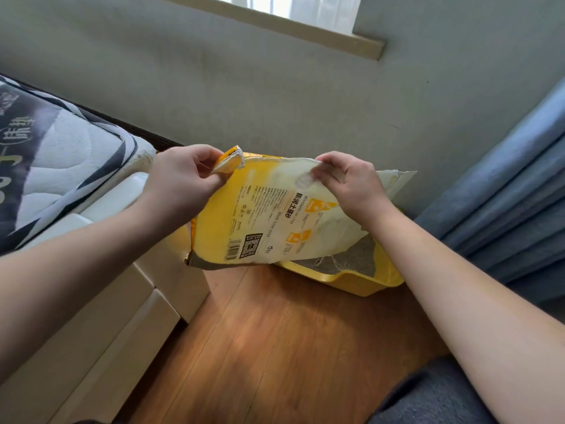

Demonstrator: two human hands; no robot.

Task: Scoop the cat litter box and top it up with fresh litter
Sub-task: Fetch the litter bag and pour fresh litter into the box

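- In the middle of the frame, the left hand (180, 179) pinches a corner of the yellow and white litter bag (275, 215).
- The right hand (351, 182) grips the bag's top edge with curled fingers.
- The bag hangs above the yellow litter box (360, 281), which sits on the wooden floor (275, 347) by the wall (244, 96).
- Grey litter (345, 258) shows below the bag.

bag (275, 215): woven plastic, matt, frayed edges
litter box (360, 281): smooth yellow plastic, slight sheen
litter (345, 258): grey, grainy
floor (275, 347): glossy wood
curtain (513, 191): blue cloth
mattress (61, 154): quilted cloth
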